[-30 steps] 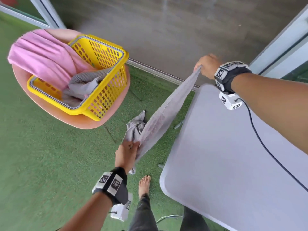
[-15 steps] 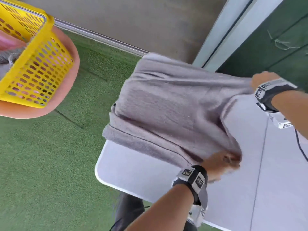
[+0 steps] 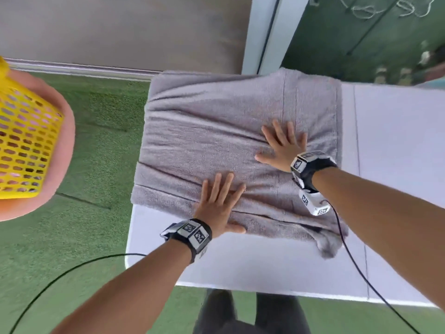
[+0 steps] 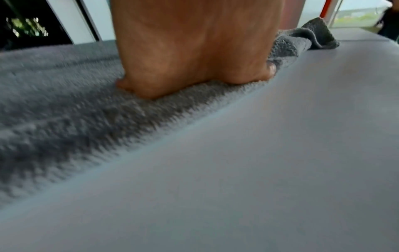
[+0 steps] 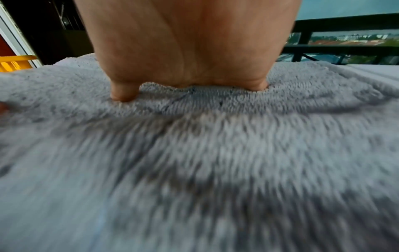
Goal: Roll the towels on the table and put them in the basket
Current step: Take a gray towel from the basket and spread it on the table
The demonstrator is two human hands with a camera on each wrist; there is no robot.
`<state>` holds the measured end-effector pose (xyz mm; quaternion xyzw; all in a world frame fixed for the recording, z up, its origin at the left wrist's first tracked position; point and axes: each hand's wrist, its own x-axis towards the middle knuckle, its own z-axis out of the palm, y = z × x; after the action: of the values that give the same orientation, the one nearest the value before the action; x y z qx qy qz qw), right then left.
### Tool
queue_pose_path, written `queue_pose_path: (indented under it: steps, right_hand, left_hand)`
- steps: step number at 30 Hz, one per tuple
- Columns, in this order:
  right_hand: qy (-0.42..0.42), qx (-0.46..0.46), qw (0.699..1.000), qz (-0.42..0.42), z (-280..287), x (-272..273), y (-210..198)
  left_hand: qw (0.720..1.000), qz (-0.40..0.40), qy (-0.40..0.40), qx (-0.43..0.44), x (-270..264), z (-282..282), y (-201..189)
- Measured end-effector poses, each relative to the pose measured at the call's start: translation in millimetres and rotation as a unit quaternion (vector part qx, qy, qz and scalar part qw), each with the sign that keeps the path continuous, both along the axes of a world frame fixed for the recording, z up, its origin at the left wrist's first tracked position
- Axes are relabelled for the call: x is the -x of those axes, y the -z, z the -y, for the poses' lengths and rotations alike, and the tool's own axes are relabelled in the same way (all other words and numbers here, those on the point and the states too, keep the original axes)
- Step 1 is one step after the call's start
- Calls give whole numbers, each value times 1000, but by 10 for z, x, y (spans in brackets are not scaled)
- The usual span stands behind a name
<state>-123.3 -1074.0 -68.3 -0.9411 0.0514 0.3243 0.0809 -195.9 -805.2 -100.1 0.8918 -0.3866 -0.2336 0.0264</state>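
Observation:
A grey towel (image 3: 216, 141) lies spread over the left end of the white table (image 3: 397, 165), wrinkled, with its near right corner bunched. My left hand (image 3: 220, 203) presses flat on the towel's near edge with straight fingers. Farther right, my right hand (image 3: 281, 145) lies flat on the towel, fingers spread. The left wrist view shows the left hand (image 4: 194, 51) from behind on the towel (image 4: 64, 110) beside bare table (image 4: 280, 170). From behind, the right wrist view shows the right hand (image 5: 187, 42) pressing into the towel (image 5: 194, 153). The yellow basket (image 3: 24, 145) stands at the far left.
The basket sits on a round pink seat (image 3: 65, 165) above green artificial turf (image 3: 84, 237). A white door frame (image 3: 262, 32) rises behind the table. Black cables (image 3: 356, 261) trail from both wrists across the table. My legs (image 3: 252, 314) stand at the table's near edge.
The towel, held stretched in the air a second ago, was carried over and laid on the table. Both hands let go of its corners and now press flat on it.

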Motion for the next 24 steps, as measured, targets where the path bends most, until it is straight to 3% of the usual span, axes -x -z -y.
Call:
queue_pose_path:
  steps: [12, 17, 24]
  right_hand:
    - [-12, 0, 1000, 27, 128, 1215, 54]
    - [11, -1, 1000, 25, 650, 1353, 34]
    - [55, -5, 998, 14, 1835, 1672, 6]
  left_hand:
    - [997, -49, -52, 8, 1107, 507, -92]
    - [997, -59, -51, -5, 1278, 1003, -111]
    - [998, -63, -30, 5, 1663, 2264, -68]
